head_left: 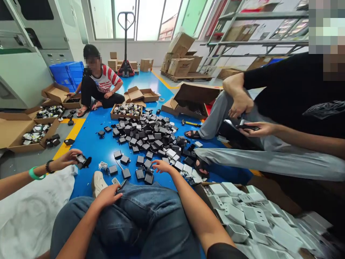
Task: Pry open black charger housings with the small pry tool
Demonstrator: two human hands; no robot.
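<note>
My right hand [162, 166] is stretched over the near edge of a pile of black plastic power-adapter cases [151, 136]. Its fingers are apart and hold nothing; a black case [147, 164] lies just left of the fingertips. Over my thigh in blue jeans [151, 201], my left hand [109, 196] is closed around something mostly hidden. A dark, narrow end [123, 184] and a small whitish piece [115, 181] show at its fingers. Several loose black cases [126, 173] lie on the blue floor in front of me.
At left, a co-worker's hand [71, 158] holds an opened black case [82, 161]. Another person's hands [250, 126] hold a dark piece at right. White casings [250, 208] fill a box beside me. A hammer [191, 123] and a carton of parts [126, 116] lie beyond.
</note>
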